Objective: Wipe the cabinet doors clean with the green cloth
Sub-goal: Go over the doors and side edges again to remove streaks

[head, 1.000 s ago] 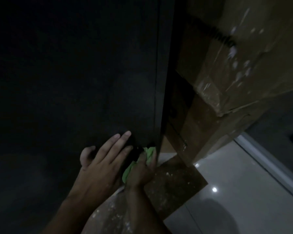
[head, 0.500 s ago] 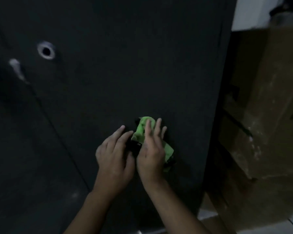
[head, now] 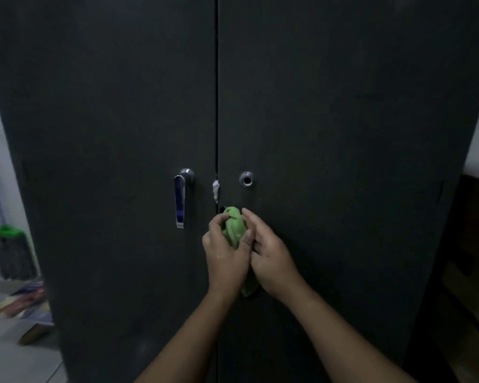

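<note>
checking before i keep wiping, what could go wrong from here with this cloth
The green cloth is bunched between the left hand and right hand, so little of it would meet the dark cabinet doors. It may snag the chrome lever handle or smear the white scrap at the seam.

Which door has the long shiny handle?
The left door: a long silver handle hangs near its inner edge. The right door has only a small round metal ring there, no handle.

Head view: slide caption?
Left hand and right hand grip crumpled green cloth at dark cabinet doors, below round metal ring.
</note>
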The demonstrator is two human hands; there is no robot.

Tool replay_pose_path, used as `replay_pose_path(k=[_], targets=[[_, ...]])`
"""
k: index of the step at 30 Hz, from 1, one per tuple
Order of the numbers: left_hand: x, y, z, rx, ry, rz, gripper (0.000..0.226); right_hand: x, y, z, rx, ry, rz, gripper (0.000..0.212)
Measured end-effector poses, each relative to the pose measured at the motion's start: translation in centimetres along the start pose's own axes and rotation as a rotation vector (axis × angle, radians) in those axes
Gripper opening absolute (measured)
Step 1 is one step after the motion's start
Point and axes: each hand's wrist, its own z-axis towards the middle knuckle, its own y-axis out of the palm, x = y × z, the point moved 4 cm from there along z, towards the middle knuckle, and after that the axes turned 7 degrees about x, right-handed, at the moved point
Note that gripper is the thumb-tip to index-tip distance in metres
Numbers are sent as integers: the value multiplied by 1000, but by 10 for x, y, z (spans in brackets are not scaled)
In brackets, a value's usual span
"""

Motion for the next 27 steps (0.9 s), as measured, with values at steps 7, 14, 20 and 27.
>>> replay_pose_path(k=[7,14,20,27], targets=[[37,-9,54,209,337,19,39,-53,-29,39,-119,-285,-385,63],[-2,17,46,128,638,352,71,-73,-70,81,23,-432,-777,63],[-71,-1,22,-31,752,495,69,-58,-23,74,-214,-646,-1074,65],[-168,-88,31,149,534,559,58,-40,77,61,-158,-740,-969,79]])
